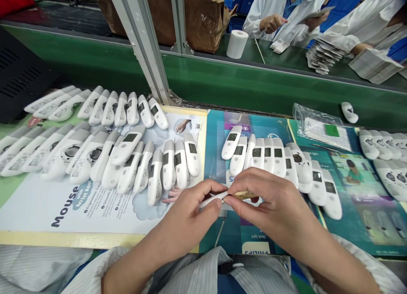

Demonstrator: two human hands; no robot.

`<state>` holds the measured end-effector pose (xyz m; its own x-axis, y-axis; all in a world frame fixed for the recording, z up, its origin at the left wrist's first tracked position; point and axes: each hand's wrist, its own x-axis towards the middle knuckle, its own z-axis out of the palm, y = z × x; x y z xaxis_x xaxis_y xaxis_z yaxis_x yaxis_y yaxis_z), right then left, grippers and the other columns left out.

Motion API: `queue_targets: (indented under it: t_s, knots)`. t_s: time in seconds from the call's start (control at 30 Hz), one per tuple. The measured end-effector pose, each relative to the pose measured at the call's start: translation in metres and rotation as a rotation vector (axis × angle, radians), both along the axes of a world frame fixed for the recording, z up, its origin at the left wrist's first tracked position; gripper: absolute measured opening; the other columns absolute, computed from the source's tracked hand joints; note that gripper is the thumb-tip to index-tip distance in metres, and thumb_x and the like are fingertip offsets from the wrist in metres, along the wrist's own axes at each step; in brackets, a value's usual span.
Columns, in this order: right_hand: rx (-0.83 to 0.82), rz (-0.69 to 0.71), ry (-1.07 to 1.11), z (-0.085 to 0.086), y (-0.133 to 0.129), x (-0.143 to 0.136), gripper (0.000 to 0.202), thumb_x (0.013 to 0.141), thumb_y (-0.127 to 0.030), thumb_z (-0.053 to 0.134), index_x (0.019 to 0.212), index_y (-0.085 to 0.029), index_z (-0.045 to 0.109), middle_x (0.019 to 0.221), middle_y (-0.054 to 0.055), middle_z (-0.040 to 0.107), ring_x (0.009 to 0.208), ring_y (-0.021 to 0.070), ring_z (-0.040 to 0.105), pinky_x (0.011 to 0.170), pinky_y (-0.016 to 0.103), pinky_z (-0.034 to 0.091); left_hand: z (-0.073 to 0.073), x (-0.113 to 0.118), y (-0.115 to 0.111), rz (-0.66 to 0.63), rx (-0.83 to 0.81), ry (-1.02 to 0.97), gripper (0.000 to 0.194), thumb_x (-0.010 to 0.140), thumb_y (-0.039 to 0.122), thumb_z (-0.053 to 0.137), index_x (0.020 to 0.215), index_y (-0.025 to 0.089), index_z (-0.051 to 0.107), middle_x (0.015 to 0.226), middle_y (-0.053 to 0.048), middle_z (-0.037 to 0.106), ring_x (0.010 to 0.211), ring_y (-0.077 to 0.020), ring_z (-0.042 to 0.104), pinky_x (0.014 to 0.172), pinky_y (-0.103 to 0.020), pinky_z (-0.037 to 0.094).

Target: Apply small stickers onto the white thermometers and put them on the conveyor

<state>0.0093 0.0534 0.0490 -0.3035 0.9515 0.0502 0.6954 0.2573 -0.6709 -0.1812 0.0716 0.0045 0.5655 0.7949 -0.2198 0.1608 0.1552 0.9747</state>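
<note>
Close to the table's front edge, my left hand (199, 205) pinches a slim white piece (212, 198), largely covered by the fingers. My right hand (265, 196) meets it fingertip to fingertip, closed on a thin tan stick (243, 195) whose end touches the white piece. Just beyond my hands a row of white handheld devices with small screens (277, 157) lies on the teal printed sheet (214, 158). More white and grey devices (192, 155) lie in two rows to the left, on a light printed sheet (127, 222).
A metal post (144, 44) rises behind the table, beside a green ledge (222, 84). At right are a clear plastic bag (313, 120) and further white parts (384, 145). Across the ledge, people in white coats (260, 10) handle papers near a white roll (237, 44).
</note>
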Motion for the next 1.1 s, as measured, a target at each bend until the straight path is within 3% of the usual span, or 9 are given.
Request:
queue_targets:
  t_s: [0.13,0.27,0.37,0.47,0.63,0.83,0.93,1.0,1.1]
  knots:
    - [0.132,0.035,-0.092,0.002,-0.001,0.001,0.01,0.094,-0.018,0.061,0.089,-0.022,0.069,0.087,0.003,0.067,0.073,0.015,0.065,0.055,0.024,0.047,0.003,0.003,0.003,0.058,-0.033,-0.046,0.02,0.09,0.031,0.052,0.098,0.019,0.066,0.091,-0.003,0.067,0.085,-0.0199,0.061,0.072,-0.028,0.046]
    - [0.297,-0.034,-0.122,0.008,-0.001,0.015,0.009,0.094,-0.027,0.067,0.102,-0.024,0.068,0.099,0.006,0.069,0.084,0.0179,0.067,0.063,0.026,0.053,0.004,0.001,0.005,0.113,-0.065,-0.086,0.02,0.088,0.03,0.056,0.098,0.019,0.069,0.089,-0.003,0.068,0.079,-0.0181,0.06,0.067,-0.026,0.046]
    - [0.172,0.016,-0.052,0.013,0.003,0.026,0.036,0.085,-0.038,0.078,0.118,-0.029,0.067,0.112,0.007,0.068,0.079,0.0162,0.066,0.054,0.023,0.051,0.005,-0.003,0.005,0.129,-0.096,-0.154,0.019,0.088,0.03,0.058,0.097,0.019,0.071,0.083,-0.002,0.068,0.072,-0.0154,0.059,0.065,-0.025,0.046]
    - [-0.041,0.117,0.032,0.017,0.016,0.032,0.036,0.08,-0.041,0.082,0.112,-0.028,0.072,0.098,0.005,0.071,0.07,0.014,0.063,0.053,0.021,0.048,0.009,-0.006,0.006,0.107,-0.121,-0.219,0.021,0.091,0.033,0.059,0.102,0.02,0.072,0.08,-0.001,0.068,0.071,-0.0154,0.06,0.066,-0.025,0.047]
    - [-0.191,0.106,0.239,0.028,0.073,0.035,0.035,0.069,-0.04,0.089,0.093,-0.021,0.072,0.076,-0.002,0.066,0.062,0.0108,0.057,0.052,0.02,0.043,0.019,-0.002,0.019,0.086,-0.017,-0.16,0.038,0.097,0.043,0.058,0.133,0.03,0.062,0.099,-0.001,0.071,0.093,-0.0204,0.065,0.076,-0.026,0.051]
    - [-0.302,0.209,0.528,0.04,0.145,0.032,0.072,0.053,-0.044,0.095,0.114,-0.022,0.063,0.083,-0.005,0.064,0.065,0.0087,0.056,0.053,0.018,0.042,0.036,0.012,0.071,0.255,0.127,-0.123,0.05,0.099,0.048,0.05,0.144,0.025,0.051,0.079,-0.001,0.069,0.069,-0.018,0.062,0.067,-0.028,0.052]
    - [-0.272,0.039,0.468,0.039,0.179,0.031,0.049,0.065,-0.05,0.088,0.095,-0.019,0.065,0.072,-0.005,0.058,0.056,0.0062,0.047,0.047,0.018,0.035,0.037,0.01,0.095,0.254,0.307,0.062,0.059,0.1,0.052,0.046,0.151,0.024,0.041,0.107,-0.008,0.072,0.096,-0.0257,0.067,0.087,-0.038,0.055]
    - [-0.242,-0.122,0.369,0.034,0.208,0.041,0.041,0.075,-0.051,0.082,0.089,-0.017,0.063,0.068,-0.006,0.054,0.049,0.004,0.037,0.042,0.018,0.029,0.03,0.004,0.099,0.314,0.528,0.261,0.061,0.1,0.052,0.044,0.153,0.023,0.038,0.133,-0.012,0.063,0.122,-0.0332,0.058,0.103,-0.048,0.047]
    - [-0.198,-0.34,0.22,0.024,0.255,0.069,0.03,0.091,-0.043,0.069,0.089,-0.015,0.061,0.067,-0.006,0.052,0.045,0.0025,0.031,0.04,0.017,0.028,0.01,-0.006,0.089,0.314,0.82,0.442,0.045,0.102,0.043,0.043,0.142,0.025,0.052,0.136,-0.011,0.061,0.131,-0.0351,0.051,0.107,-0.051,0.043]
